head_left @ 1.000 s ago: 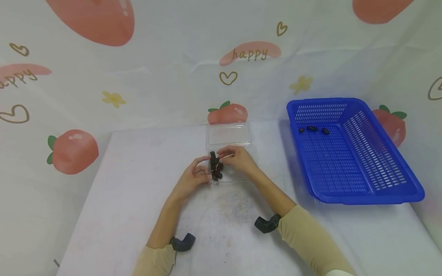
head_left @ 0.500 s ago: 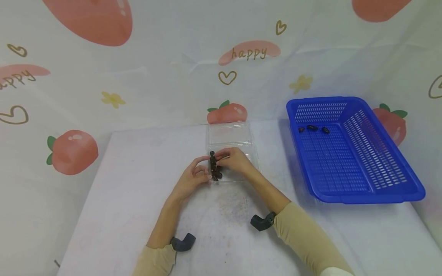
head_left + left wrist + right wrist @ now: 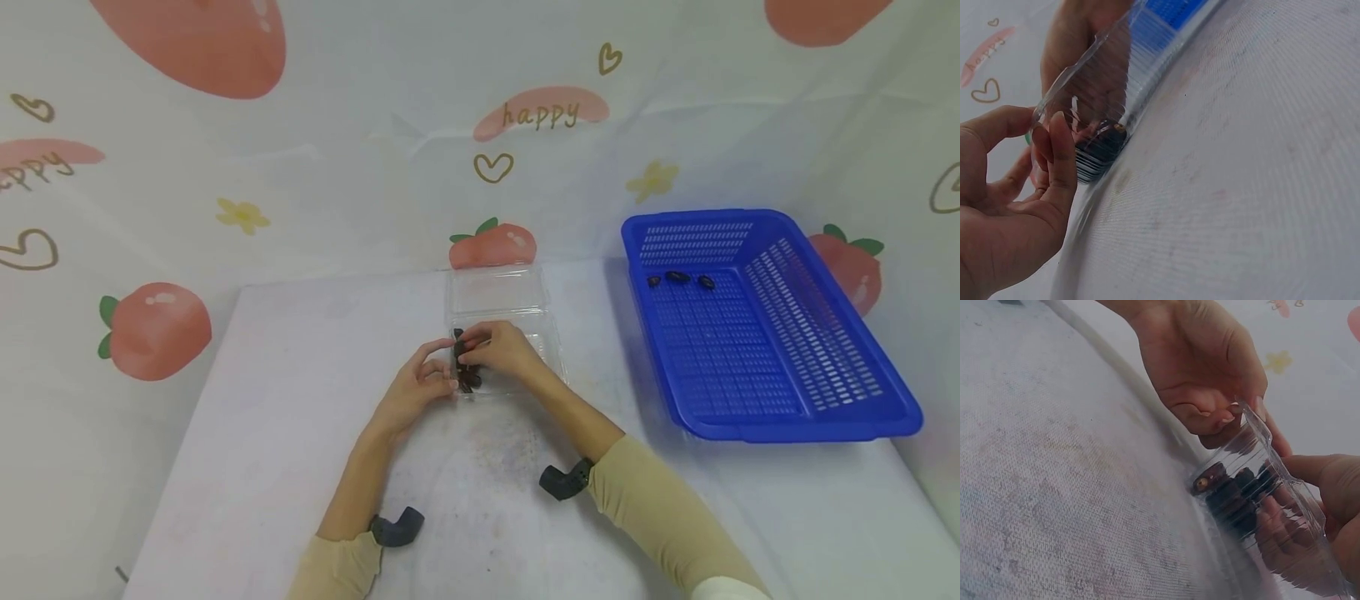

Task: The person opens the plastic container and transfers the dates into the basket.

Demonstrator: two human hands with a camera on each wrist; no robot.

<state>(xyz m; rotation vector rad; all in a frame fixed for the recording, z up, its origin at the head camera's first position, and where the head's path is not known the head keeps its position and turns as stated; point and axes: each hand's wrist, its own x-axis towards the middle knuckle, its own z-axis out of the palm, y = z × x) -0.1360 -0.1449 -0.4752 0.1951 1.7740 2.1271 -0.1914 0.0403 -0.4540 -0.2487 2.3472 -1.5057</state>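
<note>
An open clear plastic clamshell box (image 3: 553, 354) lies on the table, with several dark brown dates (image 3: 472, 381) gathered along its left side. At that side my left hand (image 3: 408, 392) pinches the box's edge, as the left wrist view shows with the hand (image 3: 1019, 194) at the clear rim (image 3: 1054, 87). My right hand (image 3: 506, 348) reaches in over the box, its fingers pinching a date among the others. Through the clear wall (image 3: 1310, 509) in the right wrist view, its fingertips appear against the dates (image 3: 1210, 478); that wall partly blurs the grasp.
To the right stands a blue plastic basket (image 3: 795, 434) with 3 dates (image 3: 678, 277) near its back left corner. The box's raised lid (image 3: 498, 290) lies toward the printed backdrop (image 3: 360, 167). White cloth (image 3: 300, 350) covers the table.
My right hand has moved slightly left and lower into the box, closer to the dates along its left side. The left hand has stayed at the box's edge.
</note>
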